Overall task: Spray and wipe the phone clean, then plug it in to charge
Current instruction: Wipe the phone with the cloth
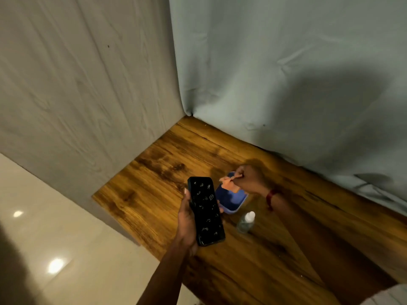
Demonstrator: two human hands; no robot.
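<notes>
Phone [206, 211] held above table [141, 194], screen up, droplets visible on glass. Left hand [187, 221] fingers wrapped round phone's long edges. Right hand [248, 179], beyond phone, fingers pinched on orange cloth [229, 183] over blue tub [231, 200]. Spray bottle [246, 222] stood right of phone, apart.

Handling, judged: phone rigid, glass fragile, slippery when wet; grip to be kept on edges. Cloth soft, light.

Count: one phone, one cloth, one bottle, one tub. No charger seen.

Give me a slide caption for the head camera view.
Left hand holds smudged phone while right hand lifts orange cloth from blue container.
</notes>
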